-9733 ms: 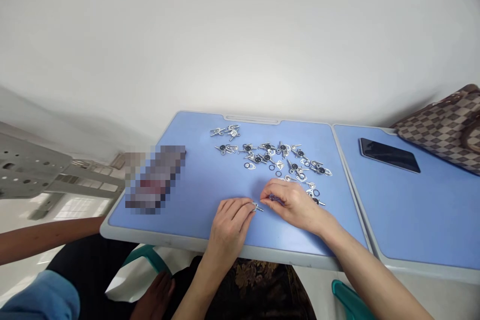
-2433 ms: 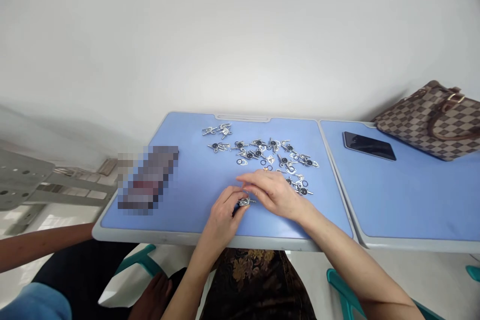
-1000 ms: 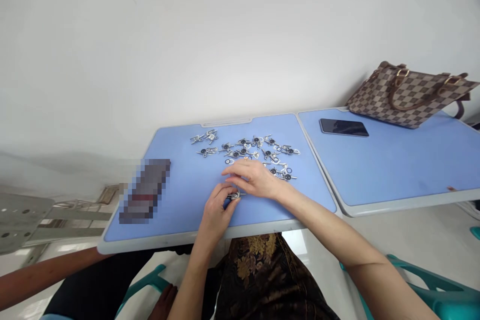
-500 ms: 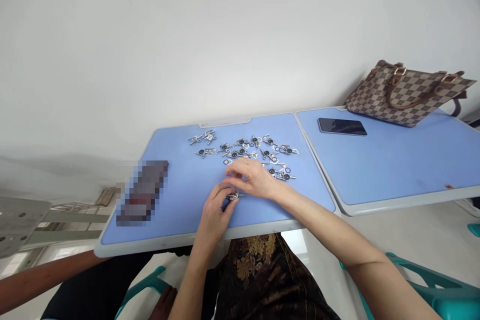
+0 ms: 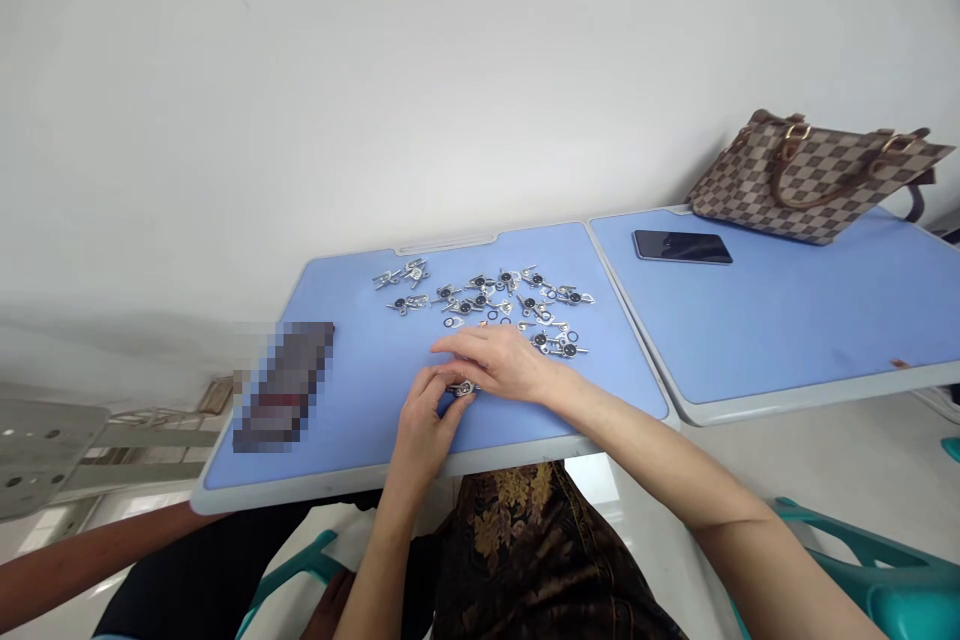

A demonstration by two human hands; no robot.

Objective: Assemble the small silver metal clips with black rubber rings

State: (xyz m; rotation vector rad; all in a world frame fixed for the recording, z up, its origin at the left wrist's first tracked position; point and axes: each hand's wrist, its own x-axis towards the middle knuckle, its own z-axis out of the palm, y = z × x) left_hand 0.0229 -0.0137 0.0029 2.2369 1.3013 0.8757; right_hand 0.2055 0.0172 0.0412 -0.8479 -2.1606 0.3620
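Observation:
My left hand (image 5: 427, 420) rests near the front edge of the blue table (image 5: 352, 360), its thumb and fingers closed on a small silvery metal fitting (image 5: 466, 387). Over the same fitting lies my right hand (image 5: 499, 360), thumb low against it and fingers reaching left, close together; whatever they pinch is hidden. Beyond my hands, several similar metal fittings with black round centres (image 5: 480, 301) lie scattered. Among them are a dark ring (image 5: 573, 336) and a thin metal plate (image 5: 453, 322). Plain silvery parts (image 5: 412, 271) form a small group at the far left.
A pixelated dark object (image 5: 285, 385) lies at the table's left. On the adjoining table (image 5: 765, 330) are a phone (image 5: 682, 246) and a checked handbag (image 5: 817, 175). Another person's arm (image 5: 97, 550) shows at lower left; a green stool (image 5: 847, 570) stands at lower right.
My right hand has come down slightly over the fitting, and its fingers have straightened toward the left. The left hand keeps its hold. The view has shifted a little.

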